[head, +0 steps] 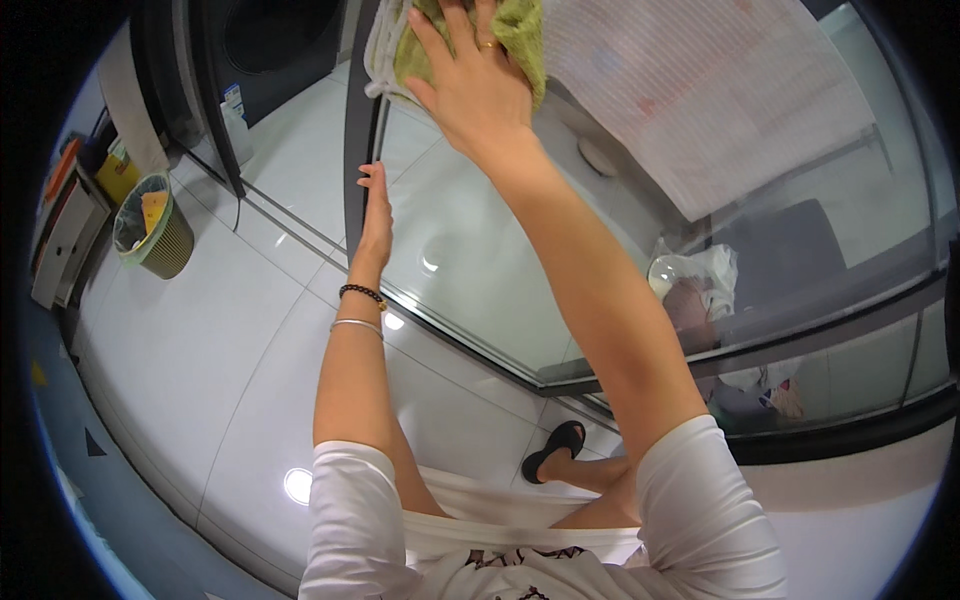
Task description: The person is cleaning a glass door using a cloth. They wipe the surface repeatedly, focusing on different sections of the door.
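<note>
My right hand (480, 94) lies with spread fingers on a green and white cleaning cloth (525, 45), pressing it against the upper part of a glass sliding door panel (465, 247). A ring is on one finger. Lower and to the left, my left hand (379, 214) holds the dark metal frame (358, 135) at the panel's edge, seen from the side, with part of its grip hidden. A black bead bracelet (361, 292) and a silver bangle (356, 324) circle the left wrist.
A lined waste bin (176, 247) stands left beside a small drawer cabinet (71, 236). Floor tracks (292, 223) cross the tiles. A white bottle (236, 131) stands near a dark front-loading machine (277, 52). Behind the glass hang a pale striped sheet (675, 90) and a plastic bag (716, 270).
</note>
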Motion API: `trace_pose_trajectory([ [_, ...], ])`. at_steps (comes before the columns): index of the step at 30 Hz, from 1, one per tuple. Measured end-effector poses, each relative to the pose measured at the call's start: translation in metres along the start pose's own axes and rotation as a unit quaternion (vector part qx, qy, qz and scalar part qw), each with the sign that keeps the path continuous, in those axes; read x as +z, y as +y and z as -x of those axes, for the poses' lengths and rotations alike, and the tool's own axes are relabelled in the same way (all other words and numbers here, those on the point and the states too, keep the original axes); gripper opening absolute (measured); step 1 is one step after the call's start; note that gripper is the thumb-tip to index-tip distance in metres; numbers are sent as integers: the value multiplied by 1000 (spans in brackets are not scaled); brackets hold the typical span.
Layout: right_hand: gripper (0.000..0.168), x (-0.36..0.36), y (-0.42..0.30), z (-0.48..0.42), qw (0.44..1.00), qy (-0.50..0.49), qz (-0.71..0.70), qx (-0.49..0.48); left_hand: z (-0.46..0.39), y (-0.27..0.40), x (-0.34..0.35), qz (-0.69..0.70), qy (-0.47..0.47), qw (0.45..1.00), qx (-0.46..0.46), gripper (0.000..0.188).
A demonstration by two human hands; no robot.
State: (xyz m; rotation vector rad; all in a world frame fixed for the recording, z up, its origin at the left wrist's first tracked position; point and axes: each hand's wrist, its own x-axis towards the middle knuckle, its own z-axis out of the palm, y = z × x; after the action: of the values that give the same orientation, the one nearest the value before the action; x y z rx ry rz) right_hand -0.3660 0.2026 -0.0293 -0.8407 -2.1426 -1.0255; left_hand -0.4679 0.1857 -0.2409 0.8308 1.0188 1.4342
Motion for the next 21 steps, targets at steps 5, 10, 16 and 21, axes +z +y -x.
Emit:
trace_pose_trajectory([
  [5,71,-51,39,84,995,-59,35,76,22,17,2,-19,-20,1000,1,101],
  [10,73,-146,88,194,950,-132,229,169,17,13,-12,1,-26,1000,-1,96],
  [16,83,-203,141,327,925,-13,294,239,22,11,-2,14,-17,1000,6,95],
  [21,86,-159,125,302,892,100,330,292,21,9,0,32,-3,999,17,95],
])
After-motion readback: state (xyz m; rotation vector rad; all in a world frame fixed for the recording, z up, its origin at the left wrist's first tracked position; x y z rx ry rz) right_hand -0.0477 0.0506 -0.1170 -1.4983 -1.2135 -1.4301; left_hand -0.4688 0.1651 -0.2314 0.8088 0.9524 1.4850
